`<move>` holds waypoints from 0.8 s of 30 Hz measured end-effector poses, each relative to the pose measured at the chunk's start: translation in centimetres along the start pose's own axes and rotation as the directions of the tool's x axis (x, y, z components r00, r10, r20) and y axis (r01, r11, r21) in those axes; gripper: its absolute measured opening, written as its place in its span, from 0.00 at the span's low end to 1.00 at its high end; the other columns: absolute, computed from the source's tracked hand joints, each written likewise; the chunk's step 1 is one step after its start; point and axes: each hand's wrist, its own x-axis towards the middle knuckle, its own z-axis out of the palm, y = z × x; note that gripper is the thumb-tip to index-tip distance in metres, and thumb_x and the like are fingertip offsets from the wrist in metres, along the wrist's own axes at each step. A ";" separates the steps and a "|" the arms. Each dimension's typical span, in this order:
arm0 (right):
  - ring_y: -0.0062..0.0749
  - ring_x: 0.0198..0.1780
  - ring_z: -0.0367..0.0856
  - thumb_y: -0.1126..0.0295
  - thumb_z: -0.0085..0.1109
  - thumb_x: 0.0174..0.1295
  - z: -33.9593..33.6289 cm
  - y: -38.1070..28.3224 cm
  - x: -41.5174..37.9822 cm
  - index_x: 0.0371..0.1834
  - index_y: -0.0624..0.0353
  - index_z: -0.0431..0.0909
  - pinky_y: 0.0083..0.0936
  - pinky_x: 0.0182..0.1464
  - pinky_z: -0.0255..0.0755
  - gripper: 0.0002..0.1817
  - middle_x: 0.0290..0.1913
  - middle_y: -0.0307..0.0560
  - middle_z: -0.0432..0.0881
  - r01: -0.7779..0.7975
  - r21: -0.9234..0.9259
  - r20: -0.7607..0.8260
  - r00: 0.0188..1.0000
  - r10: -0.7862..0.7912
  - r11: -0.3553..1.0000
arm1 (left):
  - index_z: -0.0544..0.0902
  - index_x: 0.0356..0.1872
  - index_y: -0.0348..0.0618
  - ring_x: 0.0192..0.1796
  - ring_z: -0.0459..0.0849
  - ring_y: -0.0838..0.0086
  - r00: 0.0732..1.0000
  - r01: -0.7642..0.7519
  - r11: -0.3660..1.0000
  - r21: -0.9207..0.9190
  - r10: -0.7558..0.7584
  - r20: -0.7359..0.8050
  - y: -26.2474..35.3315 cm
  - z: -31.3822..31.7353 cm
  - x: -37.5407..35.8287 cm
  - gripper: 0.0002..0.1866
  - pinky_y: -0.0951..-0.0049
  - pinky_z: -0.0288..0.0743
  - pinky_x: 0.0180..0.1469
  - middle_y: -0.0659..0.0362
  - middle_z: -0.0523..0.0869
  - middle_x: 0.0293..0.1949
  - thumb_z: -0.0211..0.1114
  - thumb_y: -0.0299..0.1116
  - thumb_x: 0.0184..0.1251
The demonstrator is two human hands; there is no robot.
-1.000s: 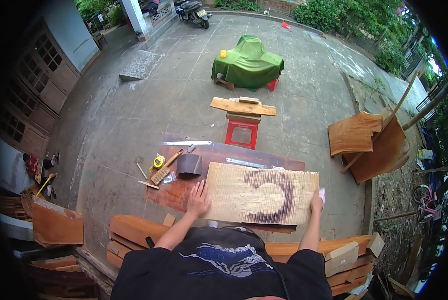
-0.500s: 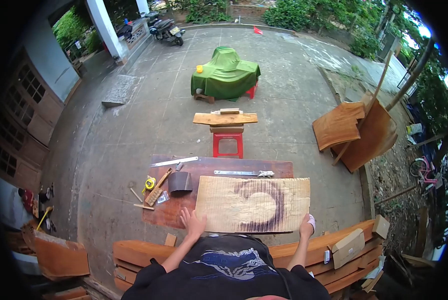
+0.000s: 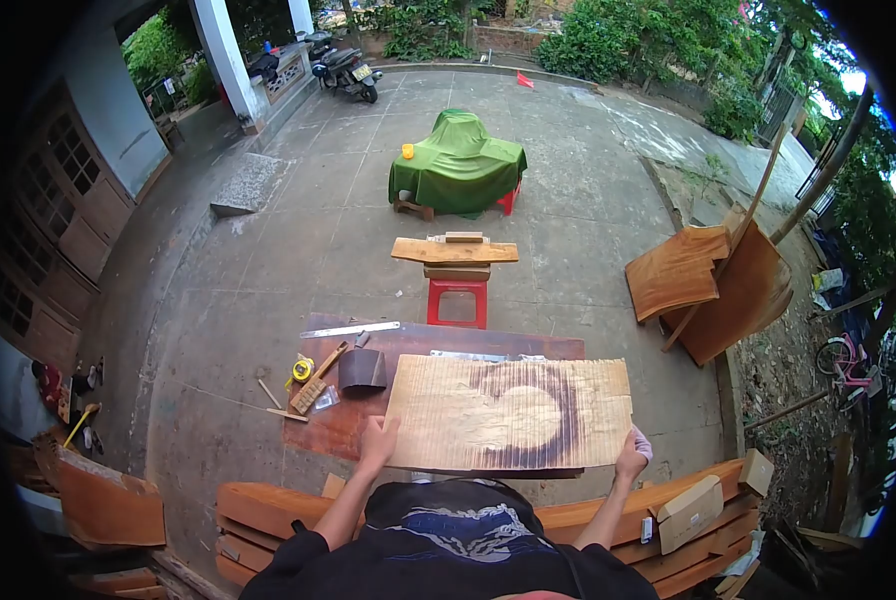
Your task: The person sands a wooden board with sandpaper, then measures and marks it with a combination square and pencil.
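A pale ridged wooden board (image 3: 448, 410) with a dark burnt ring toward its right side lies over the near part of the reddish-brown table (image 3: 318, 435). My left hand (image 3: 378, 438) grips the board's left edge near its lower corner. At the right edge, my right hand (image 3: 634, 452), with a light wrap on it, has its fingers closed on the board. Left of the board are a dark curved piece (image 3: 362, 369), a wooden tool (image 3: 313, 388), a yellow tape measure (image 3: 302, 370) and a metal ruler (image 3: 350, 330). Another ruler (image 3: 458, 355) is partly hidden behind the board's far edge.
Beyond the table stands a red stool (image 3: 457, 302) bearing wood pieces. Farther off is a green-covered object (image 3: 458, 165). Large wooden slabs (image 3: 677, 268) lean at the right. A wooden bench (image 3: 268, 500) with cardboard (image 3: 691, 512) on it runs close around my body.
The board's near and right edges have shifted slightly toward me and right, and it now covers more of the far ruler. My left hand has closed on its edge. The view has tilted slightly.
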 end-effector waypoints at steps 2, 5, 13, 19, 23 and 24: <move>0.30 0.48 0.90 0.74 0.58 0.79 -0.4 -4.5 -0.4 0.62 0.77 0.85 0.26 0.54 0.82 0.17 0.52 0.53 0.93 0.007 0.070 0.061 0.998 -0.011 0.998 | 0.78 0.65 0.32 0.64 0.86 0.41 0.985 -0.125 0.991 0.043 0.129 -0.113 0.4 -0.7 -0.5 0.36 0.49 0.77 0.68 0.34 0.88 0.58 0.70 0.57 0.73; 0.31 0.52 0.90 0.76 0.55 0.77 -1.0 -9.6 -0.2 0.66 0.78 0.83 0.26 0.59 0.81 0.20 0.56 0.55 0.92 0.080 0.181 0.139 0.985 -0.106 0.980 | 0.74 0.76 0.35 0.69 0.84 0.41 0.983 -0.176 0.979 0.102 0.181 -0.041 4.3 -4.4 -2.5 0.42 0.52 0.76 0.72 0.33 0.87 0.63 0.69 0.58 0.73; 0.15 0.26 0.78 0.67 0.57 0.76 -2.3 -17.1 -1.4 0.49 0.68 0.90 0.14 0.23 0.66 0.16 0.39 0.44 0.90 0.160 0.137 0.166 0.969 -0.182 0.978 | 0.83 0.68 0.29 0.70 0.83 0.42 0.912 -0.283 0.894 0.348 0.139 0.385 9.0 -12.7 -5.5 0.41 0.56 0.74 0.74 0.34 0.86 0.64 0.60 0.63 0.79; 0.13 0.22 0.71 0.66 0.58 0.78 -3.0 -18.3 -3.9 0.43 0.66 0.91 0.16 0.22 0.60 0.15 0.34 0.39 0.87 0.210 0.058 0.149 0.965 -0.217 0.976 | 0.85 0.67 0.36 0.65 0.88 0.50 0.889 -0.229 0.877 0.422 0.012 0.459 8.7 -15.4 -6.6 0.36 0.59 0.77 0.69 0.43 0.90 0.62 0.55 0.61 0.83; 0.12 0.21 0.68 0.66 0.58 0.79 -3.2 -19.5 -5.4 0.40 0.66 0.90 0.18 0.22 0.56 0.16 0.28 0.35 0.82 -0.018 0.004 0.176 0.984 0.017 1.000 | 0.88 0.63 0.35 0.63 0.89 0.53 0.872 -0.148 0.852 0.502 -0.127 0.473 9.9 -16.2 -6.3 0.36 0.60 0.78 0.67 0.44 0.92 0.59 0.54 0.62 0.83; 0.13 0.22 0.68 0.65 0.58 0.80 -3.1 -19.7 -5.6 0.39 0.66 0.89 0.18 0.23 0.57 0.16 0.27 0.35 0.82 -0.037 -0.011 0.166 0.985 0.039 0.999 | 0.87 0.63 0.35 0.62 0.89 0.53 0.871 -0.136 0.844 0.519 -0.148 0.468 10.2 -16.1 -6.3 0.36 0.60 0.79 0.66 0.44 0.92 0.59 0.54 0.62 0.83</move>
